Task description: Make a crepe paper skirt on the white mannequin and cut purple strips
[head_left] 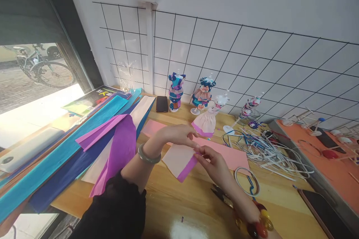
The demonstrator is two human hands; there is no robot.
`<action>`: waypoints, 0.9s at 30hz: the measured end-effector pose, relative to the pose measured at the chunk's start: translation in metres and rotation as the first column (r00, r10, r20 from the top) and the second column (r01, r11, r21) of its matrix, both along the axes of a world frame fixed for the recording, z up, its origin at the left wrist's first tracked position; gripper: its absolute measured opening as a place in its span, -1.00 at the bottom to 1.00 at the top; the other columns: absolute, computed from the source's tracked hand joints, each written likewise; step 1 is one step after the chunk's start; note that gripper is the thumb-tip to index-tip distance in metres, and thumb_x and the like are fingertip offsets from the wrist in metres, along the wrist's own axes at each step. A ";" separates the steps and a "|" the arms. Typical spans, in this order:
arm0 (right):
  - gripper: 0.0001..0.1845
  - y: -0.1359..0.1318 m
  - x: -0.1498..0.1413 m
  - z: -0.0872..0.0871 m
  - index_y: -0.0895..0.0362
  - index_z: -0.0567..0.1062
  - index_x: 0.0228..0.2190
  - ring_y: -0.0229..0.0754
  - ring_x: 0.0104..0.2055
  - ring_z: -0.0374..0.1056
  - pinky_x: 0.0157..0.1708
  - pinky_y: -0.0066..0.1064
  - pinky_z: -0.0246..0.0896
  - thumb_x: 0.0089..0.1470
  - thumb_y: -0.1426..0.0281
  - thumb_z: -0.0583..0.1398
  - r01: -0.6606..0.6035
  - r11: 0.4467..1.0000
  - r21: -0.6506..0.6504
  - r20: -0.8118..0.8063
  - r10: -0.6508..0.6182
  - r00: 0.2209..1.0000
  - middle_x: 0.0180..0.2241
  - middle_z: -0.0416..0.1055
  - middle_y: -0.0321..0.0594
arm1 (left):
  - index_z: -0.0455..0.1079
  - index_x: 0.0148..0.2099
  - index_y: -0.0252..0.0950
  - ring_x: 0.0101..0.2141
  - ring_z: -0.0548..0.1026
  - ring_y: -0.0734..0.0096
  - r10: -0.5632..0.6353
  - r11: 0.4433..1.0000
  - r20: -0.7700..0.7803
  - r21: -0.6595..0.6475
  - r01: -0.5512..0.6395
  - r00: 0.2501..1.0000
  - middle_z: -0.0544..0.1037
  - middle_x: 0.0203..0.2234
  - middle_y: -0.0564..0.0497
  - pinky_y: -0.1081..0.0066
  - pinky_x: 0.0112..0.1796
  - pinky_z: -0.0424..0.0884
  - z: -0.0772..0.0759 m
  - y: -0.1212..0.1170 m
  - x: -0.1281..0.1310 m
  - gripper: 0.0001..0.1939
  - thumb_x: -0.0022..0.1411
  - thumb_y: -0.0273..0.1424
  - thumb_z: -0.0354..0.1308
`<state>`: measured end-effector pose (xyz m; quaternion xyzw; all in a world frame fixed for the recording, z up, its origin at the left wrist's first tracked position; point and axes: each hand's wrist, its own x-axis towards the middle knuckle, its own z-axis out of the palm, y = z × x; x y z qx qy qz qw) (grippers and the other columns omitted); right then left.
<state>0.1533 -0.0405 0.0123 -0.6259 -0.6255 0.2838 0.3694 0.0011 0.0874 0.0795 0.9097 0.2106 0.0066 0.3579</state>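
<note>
A pale cream piece of crepe paper [174, 160] with a purple strip [186, 168] along one edge hangs just above the table. My left hand [181, 136], bent over from above, is closed with its fingertips at the upper corner of this piece. Thumb and fingers of my right hand [213, 161] pinch the upper end of the purple strip. The fingertips of both hands almost meet there. Behind them lies a flat pink sheet [231, 153]. A small dress form [206, 119] in a cream skirt with a purple hem stands just beyond my hands.
Folded crepe paper [95, 134] in several colours fills the left side. Scissors [221, 196] and a tape roll [246, 181] lie near my right forearm. Further right are tangled strips [260, 149] and a phone [322, 209]. More dressed forms [176, 91] stand by the grid wall.
</note>
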 end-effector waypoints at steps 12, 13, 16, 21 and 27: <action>-0.68 -0.048 0.031 -0.002 0.10 0.49 -0.43 -0.16 -0.34 0.37 -0.31 -0.35 0.30 -0.13 0.11 0.27 0.210 0.976 -0.058 -0.366 -0.217 0.905 -0.41 0.48 -0.18 | 0.27 0.13 -0.24 -0.37 0.37 0.43 -0.155 0.981 0.141 -0.096 0.170 0.978 0.43 -0.34 0.03 0.48 -0.37 0.24 -0.017 -0.011 0.027 -0.42 0.01 -0.38 0.19; -0.65 -0.047 0.030 -0.002 0.10 0.49 -0.39 -0.14 -0.32 0.38 -0.29 -0.33 0.31 -0.15 0.10 0.29 0.206 0.977 -0.059 -0.387 -0.213 0.897 -0.37 0.49 -0.17 | 0.26 0.13 -0.23 -0.39 0.36 0.44 -0.134 0.981 0.164 -0.118 0.154 0.977 0.42 -0.36 0.04 0.49 -0.39 0.23 -0.018 -0.013 0.029 -0.41 0.00 -0.38 0.19; -0.54 -0.042 0.026 -0.003 0.09 0.49 -0.28 -0.08 -0.24 0.39 -0.21 -0.27 0.31 -0.21 0.08 0.31 0.154 0.985 -0.080 -0.454 -0.174 0.874 -0.25 0.49 -0.13 | 0.27 0.13 -0.20 -0.43 0.35 0.46 -0.109 0.978 0.187 -0.158 0.139 0.976 0.39 -0.42 0.06 0.51 -0.44 0.21 -0.019 -0.016 0.032 -0.41 -0.01 -0.41 0.19; -0.60 -0.035 0.029 -0.011 0.14 0.52 -0.37 -0.13 -0.40 0.38 -0.34 -0.30 0.30 -0.21 0.11 0.32 0.157 0.975 -0.155 -0.521 -0.216 0.826 -0.42 0.51 -0.19 | 0.24 0.14 -0.23 -0.42 0.39 0.44 -0.032 0.962 0.239 -0.254 0.095 0.971 0.43 -0.40 0.04 0.53 -0.45 0.24 -0.024 -0.015 0.035 -0.38 -0.01 -0.38 0.21; -0.60 -0.031 0.043 -0.025 0.09 0.50 -0.28 -0.18 -0.37 0.39 -0.30 -0.31 0.31 -0.16 0.13 0.29 0.194 0.968 -0.162 -0.577 -0.252 0.777 -0.36 0.50 -0.23 | 0.38 -0.08 -0.25 -0.31 0.49 0.29 -0.128 0.888 0.201 -0.414 0.202 0.971 0.52 -0.28 -0.02 0.48 -0.43 0.35 -0.034 -0.005 0.035 -0.62 -0.01 -0.40 0.20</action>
